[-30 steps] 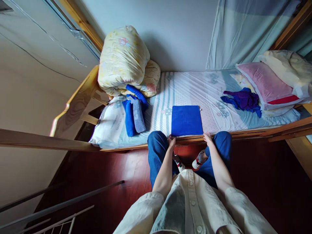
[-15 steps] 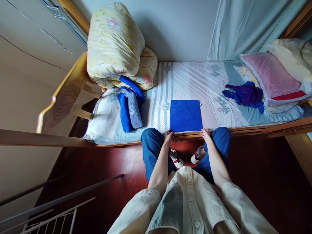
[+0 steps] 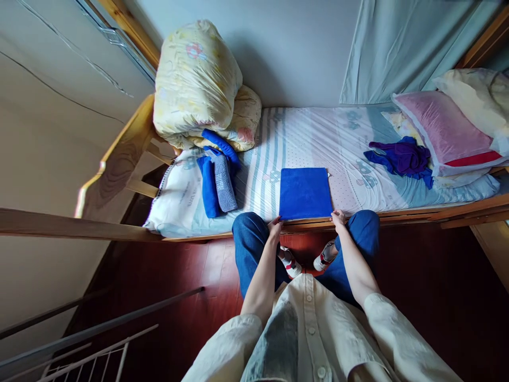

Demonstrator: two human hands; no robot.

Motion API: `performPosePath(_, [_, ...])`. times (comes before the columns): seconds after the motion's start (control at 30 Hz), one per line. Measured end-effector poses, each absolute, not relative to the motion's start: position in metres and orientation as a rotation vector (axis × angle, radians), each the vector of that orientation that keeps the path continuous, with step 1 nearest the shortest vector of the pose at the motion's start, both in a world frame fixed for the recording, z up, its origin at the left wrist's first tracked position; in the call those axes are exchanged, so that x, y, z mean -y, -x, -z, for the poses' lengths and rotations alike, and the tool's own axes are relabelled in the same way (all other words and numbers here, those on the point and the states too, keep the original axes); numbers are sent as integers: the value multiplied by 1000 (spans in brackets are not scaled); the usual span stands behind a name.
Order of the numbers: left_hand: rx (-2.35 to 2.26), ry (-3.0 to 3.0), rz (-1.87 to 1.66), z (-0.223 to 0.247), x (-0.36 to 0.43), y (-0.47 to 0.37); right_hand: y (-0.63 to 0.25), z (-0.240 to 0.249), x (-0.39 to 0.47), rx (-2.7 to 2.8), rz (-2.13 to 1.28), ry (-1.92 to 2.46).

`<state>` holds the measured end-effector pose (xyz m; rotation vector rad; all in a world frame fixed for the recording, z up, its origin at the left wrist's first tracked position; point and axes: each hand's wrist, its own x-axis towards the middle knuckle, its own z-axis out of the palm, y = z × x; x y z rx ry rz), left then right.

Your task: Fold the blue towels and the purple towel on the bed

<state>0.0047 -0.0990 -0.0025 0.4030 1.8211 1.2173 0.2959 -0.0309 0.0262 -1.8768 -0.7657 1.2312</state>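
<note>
The left hand (image 3: 275, 225) is nearly closed, its fingers pinching the near left corner of a flat, square, bright-blue cloth (image 3: 305, 192); the right hand (image 3: 339, 218), also nearly closed, pinches the near right corner. The cloth lies just beyond and between both hands, on a pale patterned bedsheet (image 3: 254, 185). Beyond the left hand, off to its left, is a rolled grey-blue towel (image 3: 225, 183); well to the right of the right hand are crumpled purple and blue cloths (image 3: 409, 159). The step in hand seems to be squaring the near edge; moving it would call for even tension at both corners.
</note>
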Motion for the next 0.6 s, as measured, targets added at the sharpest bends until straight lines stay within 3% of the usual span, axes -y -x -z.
performPosePath(0.6, [-1876, -735, -1292, -9, 94, 10, -291, -30, 31, 1192, -1056, 1853])
